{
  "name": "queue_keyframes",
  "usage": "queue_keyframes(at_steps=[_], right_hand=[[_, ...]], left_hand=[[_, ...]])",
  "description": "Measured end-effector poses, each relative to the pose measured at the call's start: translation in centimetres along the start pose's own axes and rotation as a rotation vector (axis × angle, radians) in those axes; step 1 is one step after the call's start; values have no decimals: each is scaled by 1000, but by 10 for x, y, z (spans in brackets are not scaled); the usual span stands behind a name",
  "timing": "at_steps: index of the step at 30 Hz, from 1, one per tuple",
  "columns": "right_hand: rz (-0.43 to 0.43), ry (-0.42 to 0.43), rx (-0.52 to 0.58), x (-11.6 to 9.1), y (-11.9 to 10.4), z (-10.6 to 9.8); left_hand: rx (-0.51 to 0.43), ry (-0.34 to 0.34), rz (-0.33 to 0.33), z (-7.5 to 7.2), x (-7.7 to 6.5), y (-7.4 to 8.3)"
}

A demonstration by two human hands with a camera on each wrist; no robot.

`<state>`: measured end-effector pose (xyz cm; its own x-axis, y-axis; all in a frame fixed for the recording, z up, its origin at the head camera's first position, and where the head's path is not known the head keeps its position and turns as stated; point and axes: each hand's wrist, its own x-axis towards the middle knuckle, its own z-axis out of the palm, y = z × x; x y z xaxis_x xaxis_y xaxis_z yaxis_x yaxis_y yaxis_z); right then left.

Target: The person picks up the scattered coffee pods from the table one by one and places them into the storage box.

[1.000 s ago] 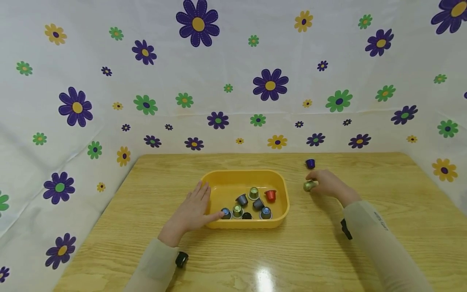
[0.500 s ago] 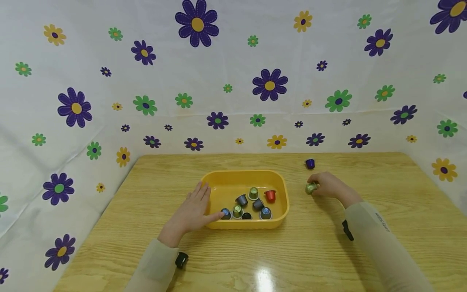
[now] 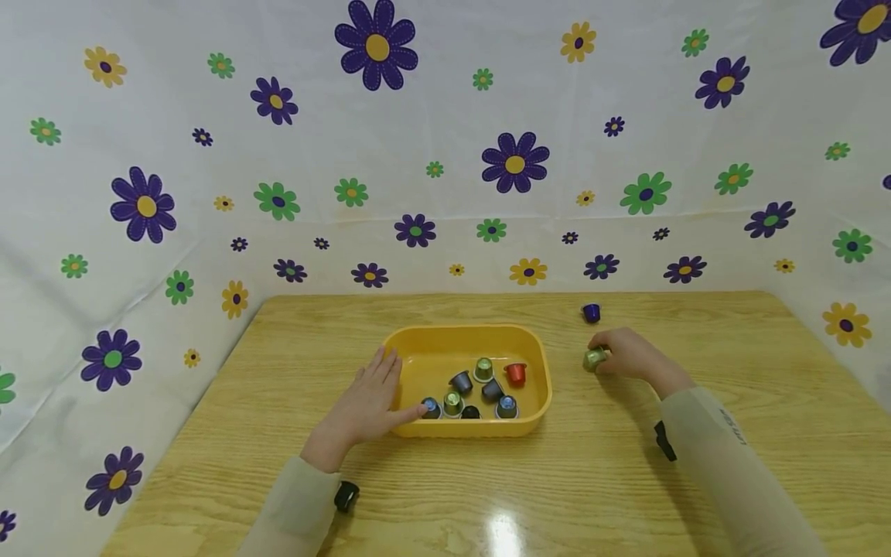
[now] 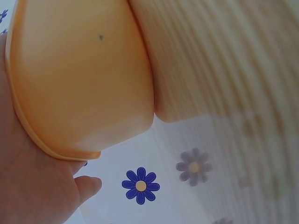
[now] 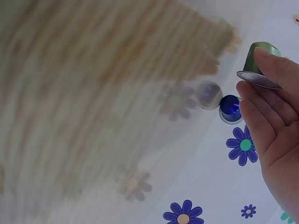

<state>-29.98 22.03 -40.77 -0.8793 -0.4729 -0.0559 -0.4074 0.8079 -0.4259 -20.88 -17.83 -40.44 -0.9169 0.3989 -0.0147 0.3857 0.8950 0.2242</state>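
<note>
My right hand (image 3: 629, 357) pinches a light green coffee capsule (image 3: 595, 359) to the right of the yellow tray (image 3: 455, 428). In the right wrist view the thumb lies on the side of the green capsule (image 5: 252, 64), and its silver lid faces the fingers. My left hand (image 3: 365, 398) rests on the tray's left rim with straight, spread fingers. In the left wrist view that hand (image 4: 37, 177) lies along the rim of the tray (image 4: 88, 84). Inside the tray are several capsules, among them a red capsule (image 3: 516, 374), a green capsule (image 3: 483, 369) and a dark grey capsule (image 3: 461, 382).
A dark blue capsule (image 3: 592, 312) lies on the wooden table (image 3: 431, 495) just beyond my right hand, near the back edge. A white flower-print cloth (image 3: 445, 116) hangs behind the table and along both sides.
The green capsule has shifted slightly to the right and tilted in my right hand's fingers. My left hand and the tray have stayed where they were.
</note>
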Motion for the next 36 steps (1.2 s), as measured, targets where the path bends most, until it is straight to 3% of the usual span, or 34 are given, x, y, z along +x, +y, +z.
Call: queue_keyframes(at_steps=[14,20,30,36], right_hand=[[-82,154,114,-6,-21,-8],[-139,228,141,-9,-31,-7],[-201,252,142,-5,-53,-5],[-232,230,126,1,-70,-4]], left_hand=[[-6,-2,3,1,1,1],[-30,28,15,1,-1,3],[0,-14,-5,0,0,2],[-8,-5,-5,0,-1,1]])
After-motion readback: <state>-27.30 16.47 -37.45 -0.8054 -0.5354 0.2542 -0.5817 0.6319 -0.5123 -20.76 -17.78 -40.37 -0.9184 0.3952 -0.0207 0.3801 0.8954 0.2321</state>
